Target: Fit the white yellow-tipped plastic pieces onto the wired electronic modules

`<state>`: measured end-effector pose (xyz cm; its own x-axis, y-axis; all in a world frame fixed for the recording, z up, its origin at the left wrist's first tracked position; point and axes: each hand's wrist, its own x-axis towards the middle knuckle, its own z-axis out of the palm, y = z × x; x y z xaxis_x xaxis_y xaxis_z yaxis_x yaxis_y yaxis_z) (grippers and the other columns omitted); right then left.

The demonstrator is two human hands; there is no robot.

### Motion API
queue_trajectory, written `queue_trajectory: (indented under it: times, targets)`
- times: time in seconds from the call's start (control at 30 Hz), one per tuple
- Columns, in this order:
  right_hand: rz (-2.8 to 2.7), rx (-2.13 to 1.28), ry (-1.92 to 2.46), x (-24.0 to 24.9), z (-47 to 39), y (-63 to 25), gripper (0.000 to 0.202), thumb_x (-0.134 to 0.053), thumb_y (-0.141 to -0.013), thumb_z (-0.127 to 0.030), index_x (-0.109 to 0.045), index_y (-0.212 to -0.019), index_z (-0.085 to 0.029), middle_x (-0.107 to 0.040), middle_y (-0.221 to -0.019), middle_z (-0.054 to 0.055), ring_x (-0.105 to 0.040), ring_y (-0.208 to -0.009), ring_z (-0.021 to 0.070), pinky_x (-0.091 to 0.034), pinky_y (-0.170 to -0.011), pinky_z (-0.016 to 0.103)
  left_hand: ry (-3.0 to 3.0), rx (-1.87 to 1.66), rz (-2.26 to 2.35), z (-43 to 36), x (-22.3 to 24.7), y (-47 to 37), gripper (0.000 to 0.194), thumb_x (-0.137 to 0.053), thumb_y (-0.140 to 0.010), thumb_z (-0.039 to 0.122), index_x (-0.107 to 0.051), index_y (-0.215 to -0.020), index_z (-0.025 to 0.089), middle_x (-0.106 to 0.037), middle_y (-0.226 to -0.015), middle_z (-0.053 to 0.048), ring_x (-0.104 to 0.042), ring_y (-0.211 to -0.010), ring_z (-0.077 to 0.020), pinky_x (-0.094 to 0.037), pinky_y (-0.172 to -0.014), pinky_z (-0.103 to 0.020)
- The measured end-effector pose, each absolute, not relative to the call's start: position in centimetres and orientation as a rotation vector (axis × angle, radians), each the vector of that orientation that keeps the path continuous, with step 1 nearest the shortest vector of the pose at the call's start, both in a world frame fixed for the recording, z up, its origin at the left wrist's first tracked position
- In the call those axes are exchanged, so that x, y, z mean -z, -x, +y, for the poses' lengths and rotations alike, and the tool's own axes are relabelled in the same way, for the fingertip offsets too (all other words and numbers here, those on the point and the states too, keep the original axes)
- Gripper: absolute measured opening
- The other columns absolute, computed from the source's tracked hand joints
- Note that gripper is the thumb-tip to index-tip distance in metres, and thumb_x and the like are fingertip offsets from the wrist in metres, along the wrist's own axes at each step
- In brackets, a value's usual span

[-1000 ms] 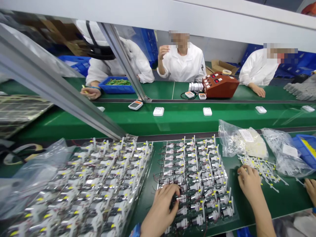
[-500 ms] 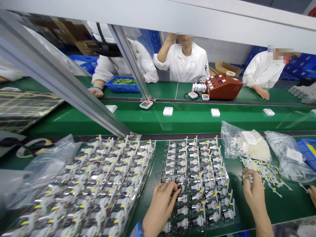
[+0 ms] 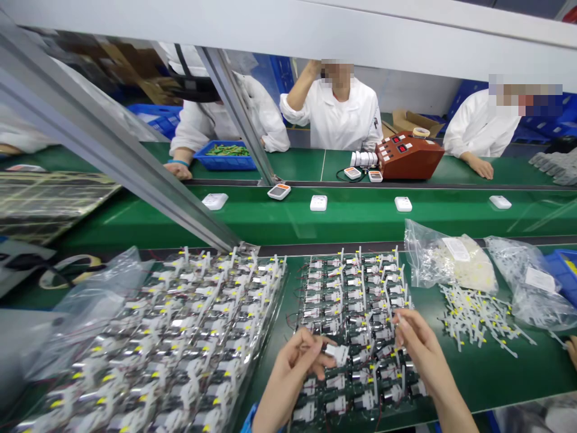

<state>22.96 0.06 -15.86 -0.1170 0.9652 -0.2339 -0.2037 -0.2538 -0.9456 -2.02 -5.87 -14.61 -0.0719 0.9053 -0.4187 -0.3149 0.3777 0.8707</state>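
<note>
My left hand [image 3: 295,367] is closed on a small motor with a white plastic end [image 3: 337,353], raised above the tray. My right hand [image 3: 417,337] pinches a small white plastic stick, mostly hidden by the fingers, over the tray's right side. Below both hands lies a clear plastic tray [image 3: 430,394] with rows of similar small motors [image 3: 325,296], many bearing white sticks with yellow marks. To its right is a loose pile of white sticks with yellow parts [image 3: 473,313].
Another filled clear tray [image 3: 252,337] lies at left. Plastic bags [image 3: 469,261] and a blue bin [image 3: 563,270] are at right. White square devices [image 3: 318,203] sit on the green conveyor [image 3: 279,225]. A metal post [image 3: 135,144] slants across the left. Co-workers sit opposite, near a brown instrument [image 3: 410,156].
My right hand has moved left from the stick pile to over the tray, carrying a stick. My left hand has lifted a motor from its row. The white devices on the conveyor have shifted right.
</note>
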Motion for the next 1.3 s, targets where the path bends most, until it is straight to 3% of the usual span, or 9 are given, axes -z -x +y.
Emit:
queue_trajectory:
  times: [0.13, 0.3, 0.53, 0.67, 0.9, 1.3]
  targets:
    - [-0.598, -1.802, 1.043, 15.7, 0.1, -21.2, 0.028, -0.080, -0.074, -0.041, -0.073, -0.094, -0.022, -0.064, -0.086, 0.003, -0.048, -0.060, 0.0100, -0.043, -0.056, 0.024, -0.422, -1.119, 1.086, -5.9, 14.1, 0.5, 0.039, -0.076, -0.075, 0.041, -0.045, -0.070, 0.019, -0.070, -0.090, -0.005, -0.069, -0.068, -0.0153, -0.048, -0.055, -0.021]
    - [-0.436, -1.867, 0.984, 15.9, 0.4, -20.5, 0.028, -0.078, -0.076, -0.041, -0.076, -0.096, -0.021, -0.069, -0.091, 0.005, -0.057, -0.067, 0.0118, -0.050, -0.064, 0.024, -0.352, -1.098, 0.965, -5.9, 14.0, -0.8, 0.037, -0.078, -0.074, 0.037, -0.046, -0.070, 0.018, -0.070, -0.089, -0.004, -0.069, -0.066, -0.0133, -0.050, -0.058, -0.020]
    - [-0.468, -1.843, 1.020, 15.7, -0.4, -19.9, 0.032, -0.082, -0.072, -0.028, -0.074, -0.102, -0.021, -0.073, -0.105, 0.007, -0.069, -0.095, 0.0213, -0.053, -0.093, 0.038, -0.284, -1.128, 0.944, -5.7, 14.8, -1.2, 0.031, -0.078, -0.074, 0.040, -0.064, -0.092, 0.019, -0.070, -0.090, -0.003, -0.069, -0.067, -0.0131, -0.053, -0.060, -0.021]
    - [-0.497, -1.868, 1.020, 14.6, -1.0, -19.5, 0.035, -0.083, -0.072, -0.028, -0.072, -0.105, -0.025, -0.068, -0.116, 0.005, -0.067, -0.107, 0.0262, -0.048, -0.103, 0.045, -0.292, -1.151, 0.966, -5.8, 15.0, -1.2, 0.028, -0.079, -0.073, 0.040, -0.070, -0.088, 0.017, -0.071, -0.090, -0.004, -0.071, -0.073, -0.0156, -0.055, -0.064, -0.022]
    - [-0.604, -1.775, 0.967, 13.6, -2.5, -17.9, 0.021, -0.079, -0.077, -0.031, -0.068, -0.094, -0.027, -0.066, -0.114, 0.003, -0.063, -0.116, 0.0288, -0.043, -0.105, 0.045, -0.285, -1.215, 0.972, -6.0, 14.7, -1.3, 0.029, -0.083, -0.068, 0.039, -0.072, -0.086, 0.019, -0.070, -0.092, -0.004, -0.071, -0.077, -0.0188, -0.056, -0.068, -0.025]
    - [-0.680, -1.603, 0.948, 13.3, -3.0, -16.7, 0.014, -0.078, -0.078, -0.032, -0.066, -0.081, -0.026, -0.065, -0.103, 0.001, -0.067, -0.105, 0.0248, -0.046, -0.101, 0.044, -0.344, -1.242, 1.135, -6.1, 14.7, -2.1, 0.034, -0.087, -0.060, 0.039, -0.068, -0.078, 0.017, -0.071, -0.088, -0.003, -0.069, -0.068, -0.0164, -0.054, -0.065, -0.026]
